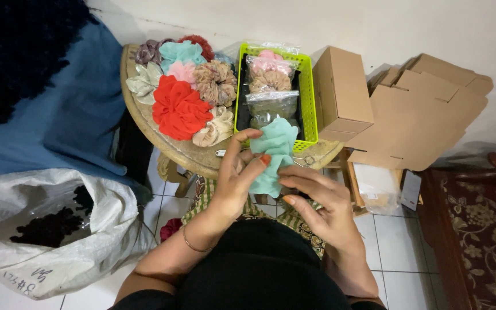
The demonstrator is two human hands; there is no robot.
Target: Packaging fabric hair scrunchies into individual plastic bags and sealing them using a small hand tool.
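Over the round table's [144, 123] edge, both hands grasp a mint scrunchie [273, 150]. Left hand [237, 179] pinches its side; right hand [320, 204] grips its lower part, just before a green basket [308, 109].

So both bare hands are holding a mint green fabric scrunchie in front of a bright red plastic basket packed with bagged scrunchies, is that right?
Not quite: the plastic basket is lime green, not red, as the head view shows. The rest holds: the left hand and right hand both hold the mint green fabric scrunchie in front of it.
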